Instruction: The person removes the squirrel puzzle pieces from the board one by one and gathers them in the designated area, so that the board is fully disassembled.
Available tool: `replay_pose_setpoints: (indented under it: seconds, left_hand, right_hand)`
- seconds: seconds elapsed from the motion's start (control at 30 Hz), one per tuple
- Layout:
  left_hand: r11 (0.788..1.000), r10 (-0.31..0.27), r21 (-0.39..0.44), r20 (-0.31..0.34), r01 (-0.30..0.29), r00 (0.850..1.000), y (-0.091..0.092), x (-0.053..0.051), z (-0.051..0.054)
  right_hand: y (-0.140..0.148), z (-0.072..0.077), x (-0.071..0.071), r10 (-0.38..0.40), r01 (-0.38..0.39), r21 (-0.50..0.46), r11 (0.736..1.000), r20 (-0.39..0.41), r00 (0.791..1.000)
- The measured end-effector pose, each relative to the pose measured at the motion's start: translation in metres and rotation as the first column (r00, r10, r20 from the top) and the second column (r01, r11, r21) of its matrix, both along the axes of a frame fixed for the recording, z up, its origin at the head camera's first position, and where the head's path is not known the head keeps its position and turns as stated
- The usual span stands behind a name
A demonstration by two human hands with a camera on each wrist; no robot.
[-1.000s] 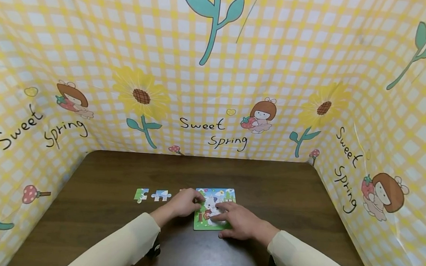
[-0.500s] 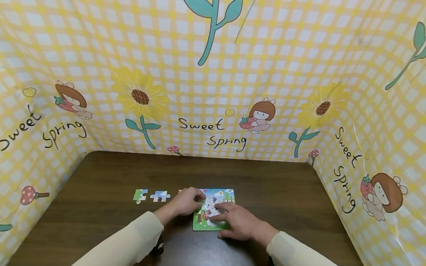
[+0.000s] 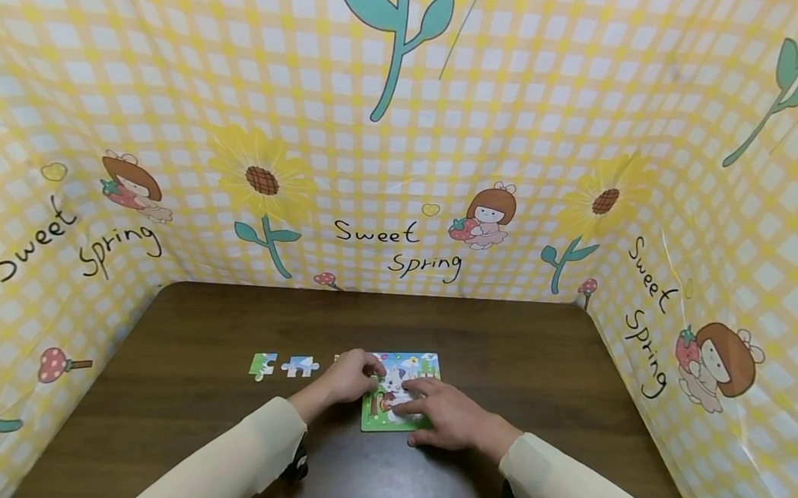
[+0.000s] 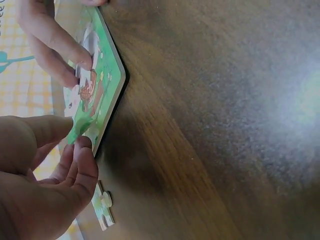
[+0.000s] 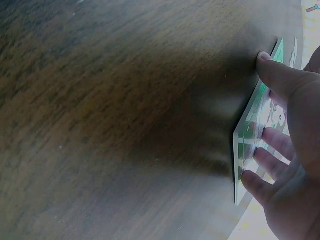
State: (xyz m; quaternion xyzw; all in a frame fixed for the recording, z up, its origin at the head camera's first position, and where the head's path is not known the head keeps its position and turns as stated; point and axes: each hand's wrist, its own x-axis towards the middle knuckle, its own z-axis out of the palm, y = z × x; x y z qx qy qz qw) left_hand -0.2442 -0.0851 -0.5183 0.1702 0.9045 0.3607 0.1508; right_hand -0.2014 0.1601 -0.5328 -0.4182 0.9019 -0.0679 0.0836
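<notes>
A square jigsaw puzzle point(image 3: 380, 424) with a white cartoon animal on a green ground lies on the brown table. My left hand point(image 3: 348, 375) is at its left edge. Between thumb and fingertips it pinches a green puzzle piece point(image 4: 80, 129), tilted over the board in the left wrist view. My right hand point(image 3: 457, 418) rests on the puzzle's right side with fingers spread. In the right wrist view its thumb point(image 5: 266, 62) reaches the near edge while the fingertips touch the picture. Both hands cover parts of the puzzle.
Left of the puzzle lie two loose puzzle pieces, a green one point(image 3: 264, 366) and a blue-white one point(image 3: 300, 366). Another piece point(image 3: 337, 358) is mostly hidden behind my left hand. Yellow checked cloth point(image 3: 405, 150) surrounds the table point(image 3: 504, 331) at the back and sides.
</notes>
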Motion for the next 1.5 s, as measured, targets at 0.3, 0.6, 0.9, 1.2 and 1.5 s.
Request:
replay_pose_setpoints:
  seconds: [0.3, 0.6, 0.9, 1.2, 1.5]
  left_hand:
    - [0.995, 0.071, 0.064, 0.026, -0.073, 0.997, -0.005, 0.003, -0.005]
    - [0.989, 0.107, 0.102, 0.017, -0.108, 0.994, -0.007, 0.007, -0.006]
    - [0.962, 0.18, 0.201, 0.035, -0.184, 0.983, -0.015, 0.005, 0.002]
    - [0.943, 0.209, 0.255, 0.052, -0.215, 0.977, -0.022, 0.002, 0.005]
    - [0.957, 0.192, 0.213, 0.035, -0.195, 0.981, -0.013, 0.008, -0.001]
  right_hand:
    - [0.001, 0.0, 0.001, -0.007, 0.007, 0.01, 1.0, 0.022, 1.0]
    - [-0.001, 0.002, 0.002, 0.007, -0.007, 0.001, 1.0, 0.009, 1.0]
    - [-0.002, 0.002, 0.002, -0.009, 0.008, 0.02, 1.0, 0.03, 1.0]
    - [-0.002, 0.01, 0.003, -0.037, 0.036, 0.037, 0.999, 0.032, 0.999]
    - [-0.003, 0.003, 0.002, -0.002, 0.002, 0.01, 1.0, -0.013, 1.0]
